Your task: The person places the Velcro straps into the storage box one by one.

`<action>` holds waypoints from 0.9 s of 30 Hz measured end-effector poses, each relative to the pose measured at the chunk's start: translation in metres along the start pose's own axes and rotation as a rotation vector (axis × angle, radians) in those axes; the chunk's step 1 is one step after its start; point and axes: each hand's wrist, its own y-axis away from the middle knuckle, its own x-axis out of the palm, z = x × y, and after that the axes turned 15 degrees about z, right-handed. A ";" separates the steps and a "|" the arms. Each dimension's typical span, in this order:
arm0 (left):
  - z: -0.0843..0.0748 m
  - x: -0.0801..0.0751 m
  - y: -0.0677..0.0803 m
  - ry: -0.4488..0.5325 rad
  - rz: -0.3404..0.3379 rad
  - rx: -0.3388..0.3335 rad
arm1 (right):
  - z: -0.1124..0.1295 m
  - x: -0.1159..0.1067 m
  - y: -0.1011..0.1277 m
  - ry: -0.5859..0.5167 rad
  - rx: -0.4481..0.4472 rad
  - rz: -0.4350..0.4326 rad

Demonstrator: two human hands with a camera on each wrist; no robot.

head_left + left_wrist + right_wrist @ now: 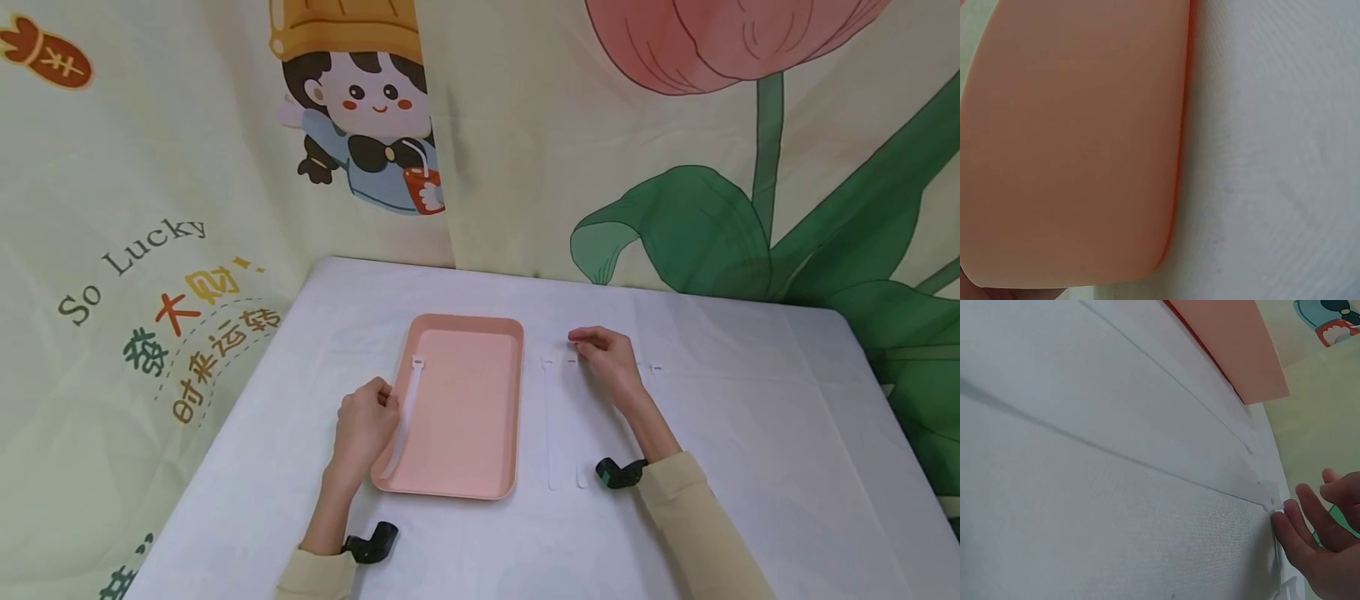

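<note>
My left hand [366, 425] is at the left rim of a pink tray [468, 408], fingers curled; I cannot tell whether they grip the rim. Inside the tray, along its left side, lies a white cable tie [408, 412] with a slotted head. My right hand [611, 367] hovers right of the tray, fingers loosely bent and pointing left. In the right wrist view its fingers [1316, 519] are spread beside the head of another white cable tie [1154, 467], with nothing visibly held. More white ties, including one nearest the tray [549, 425], lie on the cloth.
A white cloth covers the table [780, 433]. Another tie's head [656, 367] shows beyond the right forearm. Behind the table hangs a printed curtain [510, 167]. Each wrist wears a black camera, one of them the right wrist camera [621, 473].
</note>
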 end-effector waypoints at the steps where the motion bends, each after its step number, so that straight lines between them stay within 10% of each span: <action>1: 0.000 0.000 0.000 -0.001 -0.001 0.002 | 0.000 0.000 0.000 0.005 0.011 -0.001; 27: 0.001 0.002 0.000 0.006 -0.006 0.012 | -0.007 -0.003 0.017 -0.041 0.070 0.083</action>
